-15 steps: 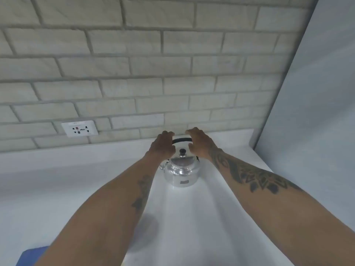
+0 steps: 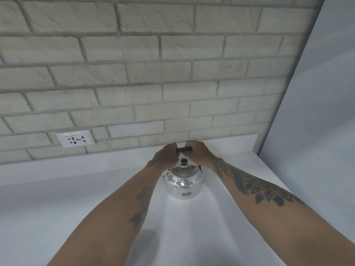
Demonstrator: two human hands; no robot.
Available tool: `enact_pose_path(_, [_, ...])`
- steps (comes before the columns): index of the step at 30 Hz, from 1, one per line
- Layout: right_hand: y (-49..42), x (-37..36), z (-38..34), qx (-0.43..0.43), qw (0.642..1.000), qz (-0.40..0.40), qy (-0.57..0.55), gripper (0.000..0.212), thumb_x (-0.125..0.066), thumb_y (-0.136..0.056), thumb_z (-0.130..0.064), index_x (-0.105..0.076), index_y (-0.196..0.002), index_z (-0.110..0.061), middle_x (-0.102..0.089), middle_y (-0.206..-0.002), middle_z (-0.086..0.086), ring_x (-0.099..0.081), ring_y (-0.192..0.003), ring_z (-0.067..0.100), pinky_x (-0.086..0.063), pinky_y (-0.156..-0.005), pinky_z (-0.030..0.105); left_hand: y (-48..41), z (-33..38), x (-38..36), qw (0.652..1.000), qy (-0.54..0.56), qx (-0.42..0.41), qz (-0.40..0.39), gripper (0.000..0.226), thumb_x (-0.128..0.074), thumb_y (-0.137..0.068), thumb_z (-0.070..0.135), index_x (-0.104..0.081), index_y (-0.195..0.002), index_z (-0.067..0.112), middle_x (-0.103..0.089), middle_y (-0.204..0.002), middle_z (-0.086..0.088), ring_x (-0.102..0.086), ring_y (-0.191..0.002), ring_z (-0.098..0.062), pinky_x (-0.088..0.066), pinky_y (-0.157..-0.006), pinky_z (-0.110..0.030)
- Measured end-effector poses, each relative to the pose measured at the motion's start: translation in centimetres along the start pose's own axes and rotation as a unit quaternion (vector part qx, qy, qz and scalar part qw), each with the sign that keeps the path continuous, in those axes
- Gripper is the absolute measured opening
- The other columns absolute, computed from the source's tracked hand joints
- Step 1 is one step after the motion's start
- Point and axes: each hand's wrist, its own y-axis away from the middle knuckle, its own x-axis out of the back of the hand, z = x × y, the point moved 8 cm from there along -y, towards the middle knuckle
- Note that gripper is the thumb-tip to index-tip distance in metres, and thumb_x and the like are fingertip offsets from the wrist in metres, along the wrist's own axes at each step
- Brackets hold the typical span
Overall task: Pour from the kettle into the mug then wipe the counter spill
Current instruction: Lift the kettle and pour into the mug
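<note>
A shiny silver kettle [image 2: 183, 184] with a black lid knob stands on the white counter [image 2: 57, 208] near the back wall. Its black handle [image 2: 184, 149] arches over the lid. My left hand [image 2: 166, 156] wraps the handle's left end and my right hand [image 2: 197, 151] wraps its right end, so only a short middle stretch of the handle shows between them. The spout points left and is partly hidden by my left wrist. No mug, cloth or spill is in view.
A pale brick wall [image 2: 153, 73] backs the counter, with a white socket plate [image 2: 75, 140] at the left. A plain grey-white panel [image 2: 317, 112] closes off the right side. A low white ledge runs along the wall behind the kettle.
Both hands have closed in on the kettle's handle, leaving less of it showing. The blue thing at the lower left edge has left the view. The kettle stands where it was.
</note>
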Motion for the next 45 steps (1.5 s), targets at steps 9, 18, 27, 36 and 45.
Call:
enact_pose_path(9, [3.8,2.2,-3.3,0.09,0.989,-0.003,-0.115,0.017,-0.071,-0.084,-0.019,-0.075,-0.101,-0.019,-0.075,-0.098,-0.002,-0.068,-0.094,0.013,-0.049,-0.084,0.026,3.7,1.8,4.4,0.996,0.059,-0.058,-0.028,0.017,-0.05,-0.094,0.027,-0.055,-0.088,0.013,-0.059,-0.084,-0.003,-0.056,-0.077,-0.022,-0.044,-0.068,-0.035])
enact_pose_path(18, [9.9,3.6,-8.1,0.152,0.968,0.03,-0.196,0.022,-0.074,-0.086,-0.015,-0.077,-0.108,-0.017,-0.077,-0.102,-0.005,-0.07,-0.097,0.007,-0.05,-0.088,0.023,12.4,1.0,10.4,0.979,0.185,-0.081,0.012,0.022,-0.077,-0.081,0.022,-0.071,-0.101,0.014,-0.073,-0.086,0.001,-0.07,-0.078,-0.017,-0.053,-0.079,-0.03])
enact_pose_path(27, [15.6,3.3,-13.2,0.194,0.971,-0.026,-0.138,0.023,-0.074,-0.086,-0.017,-0.078,-0.108,-0.022,-0.076,-0.105,-0.012,-0.069,-0.102,0.0,-0.049,-0.092,0.02,25.7,-13.5,6.8,0.981,0.193,0.035,0.003,0.073,-0.091,-0.058,0.039,-0.061,-0.124,0.026,-0.063,-0.117,0.004,-0.059,-0.108,-0.007,-0.051,-0.083,-0.017])
enact_pose_path(36, [18.2,0.8,-18.2,0.21,0.974,-0.087,-0.004,0.02,-0.077,-0.084,-0.024,-0.079,-0.102,-0.029,-0.076,-0.101,-0.017,-0.067,-0.097,-0.008,-0.047,-0.089,0.015,30.6,-18.6,1.2,0.977,0.199,0.063,-0.055,0.056,-0.087,-0.053,0.049,-0.062,-0.102,0.054,-0.067,-0.107,0.019,-0.063,-0.093,0.009,-0.053,-0.089,-0.029])
enact_pose_path(45, [19.6,-2.8,-21.7,0.237,0.948,-0.13,0.167,0.019,-0.071,-0.086,-0.034,-0.077,-0.104,-0.036,-0.074,-0.107,-0.021,-0.065,-0.103,-0.002,-0.05,-0.099,0.032,31.2,-18.7,1.2,0.981,0.178,0.07,-0.036,0.059,-0.077,-0.052,0.058,-0.062,-0.109,0.051,-0.069,-0.108,0.017,-0.065,-0.103,-0.004,-0.053,-0.095,-0.044])
